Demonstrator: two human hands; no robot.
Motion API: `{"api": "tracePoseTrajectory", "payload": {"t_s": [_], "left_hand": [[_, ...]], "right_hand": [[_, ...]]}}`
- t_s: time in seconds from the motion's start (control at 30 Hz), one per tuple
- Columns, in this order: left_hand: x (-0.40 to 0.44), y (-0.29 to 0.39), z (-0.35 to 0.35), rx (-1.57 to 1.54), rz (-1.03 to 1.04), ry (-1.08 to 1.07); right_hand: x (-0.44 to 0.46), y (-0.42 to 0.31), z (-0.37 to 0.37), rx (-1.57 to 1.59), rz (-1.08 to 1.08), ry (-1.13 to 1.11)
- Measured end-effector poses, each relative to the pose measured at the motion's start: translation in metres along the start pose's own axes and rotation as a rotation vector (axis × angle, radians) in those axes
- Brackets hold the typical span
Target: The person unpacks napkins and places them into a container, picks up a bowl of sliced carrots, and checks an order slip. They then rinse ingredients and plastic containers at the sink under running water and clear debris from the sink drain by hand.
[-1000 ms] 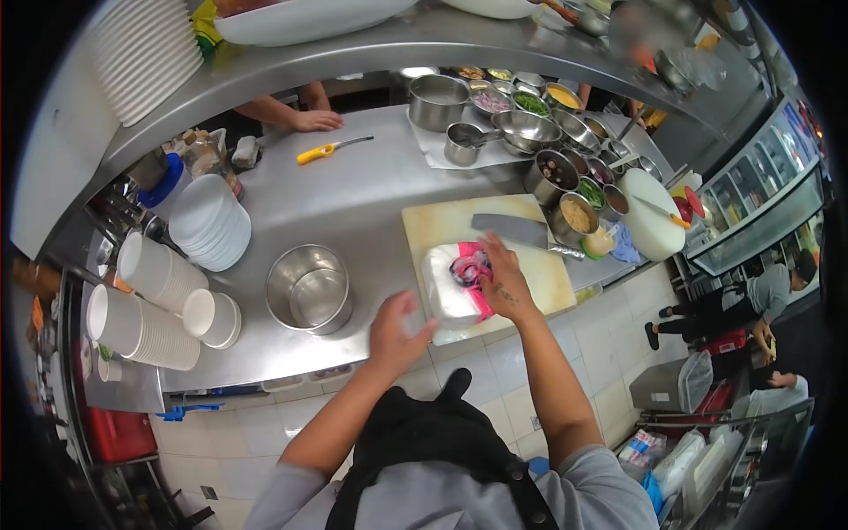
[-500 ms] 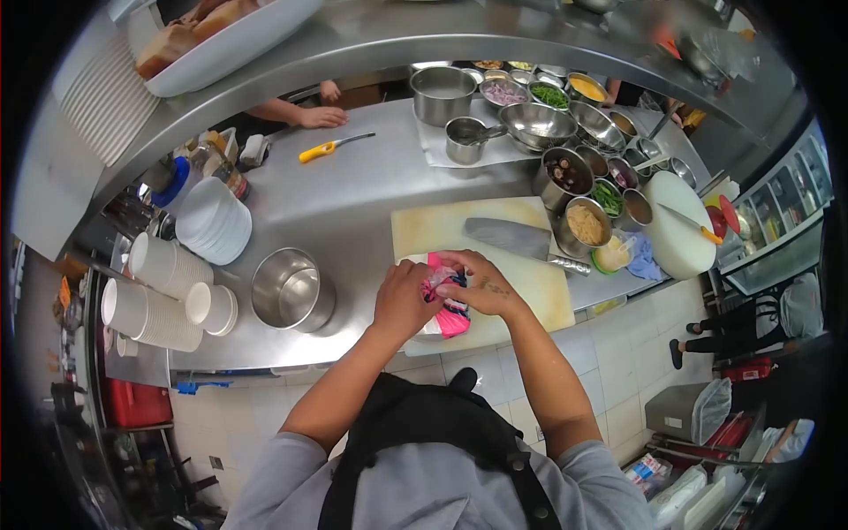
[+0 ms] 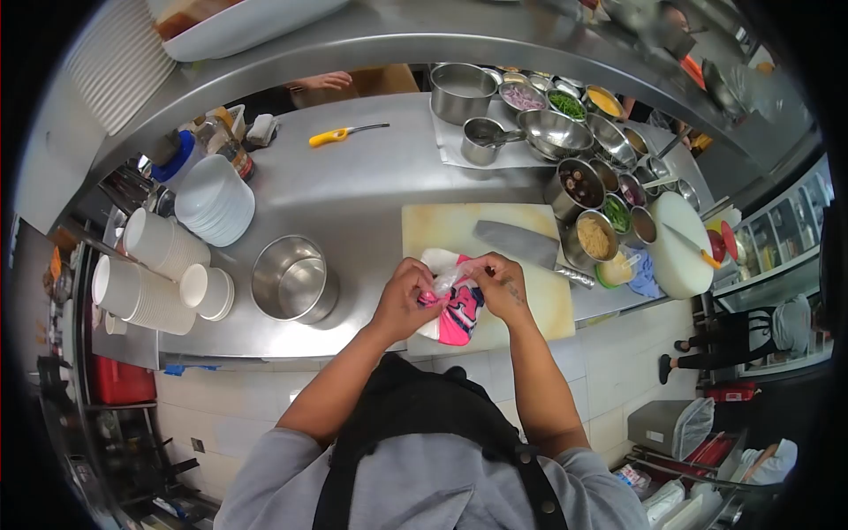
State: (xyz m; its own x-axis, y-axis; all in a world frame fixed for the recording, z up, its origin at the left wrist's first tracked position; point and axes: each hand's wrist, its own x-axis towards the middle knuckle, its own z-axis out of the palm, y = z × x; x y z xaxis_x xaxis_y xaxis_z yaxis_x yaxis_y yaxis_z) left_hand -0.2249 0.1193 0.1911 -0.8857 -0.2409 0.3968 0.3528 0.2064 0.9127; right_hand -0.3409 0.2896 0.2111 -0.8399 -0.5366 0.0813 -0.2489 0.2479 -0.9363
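Observation:
A white and pink plastic bag [image 3: 460, 320] lies on the near left part of a pale cutting board [image 3: 539, 305]. My left hand [image 3: 407, 299] pinches the gathered plastic at the bag's top from the left. From the right, my right hand [image 3: 499, 284] grips the same plastic, thumb and fingers closed. Clear, crumpled plastic shows between the two hands. Behind the bag, a wide cleaver [image 3: 517, 243] rests on the board, its handle pointing right. To the left of the board stands an empty steel pot [image 3: 294, 279].
White bowls [image 3: 215, 201] and stacked paper cups [image 3: 146, 296] stand at the left. A yellow lighter [image 3: 329, 137] lies towards the back. Steel pots with ingredients [image 3: 579, 184] crowd the right, beside a round white board [image 3: 676, 247]. Another person's hand [image 3: 325, 81] shows beyond the counter.
My hands have come together on the bag's top and now hold its plastic apart slightly. The other person's hand has lifted off the counter. The camera view has shifted a little.

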Motion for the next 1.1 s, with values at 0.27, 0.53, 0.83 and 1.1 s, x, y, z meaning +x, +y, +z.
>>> {"api": "tracePoseTrajectory", "payload": {"t_s": [0.27,0.53,0.83,1.1], "left_hand": [[-0.004,0.011,-0.010,-0.220,-0.229,-0.171],[0.027,0.017,-0.017,0.098,0.146,-0.085],[0.062,0.121,-0.019,-0.022,0.135,-0.174],[0.090,0.139,-0.035,-0.281,-0.165,-0.247]], "right_hand": [[0.010,-0.040,-0.006,0.207,-0.074,0.359],[-0.026,-0.170,-0.023,-0.194,-0.450,0.356],[-0.041,-0.199,-0.014,-0.308,-0.512,0.515],[-0.056,-0.179,-0.035,-0.117,-0.362,0.550]]}}
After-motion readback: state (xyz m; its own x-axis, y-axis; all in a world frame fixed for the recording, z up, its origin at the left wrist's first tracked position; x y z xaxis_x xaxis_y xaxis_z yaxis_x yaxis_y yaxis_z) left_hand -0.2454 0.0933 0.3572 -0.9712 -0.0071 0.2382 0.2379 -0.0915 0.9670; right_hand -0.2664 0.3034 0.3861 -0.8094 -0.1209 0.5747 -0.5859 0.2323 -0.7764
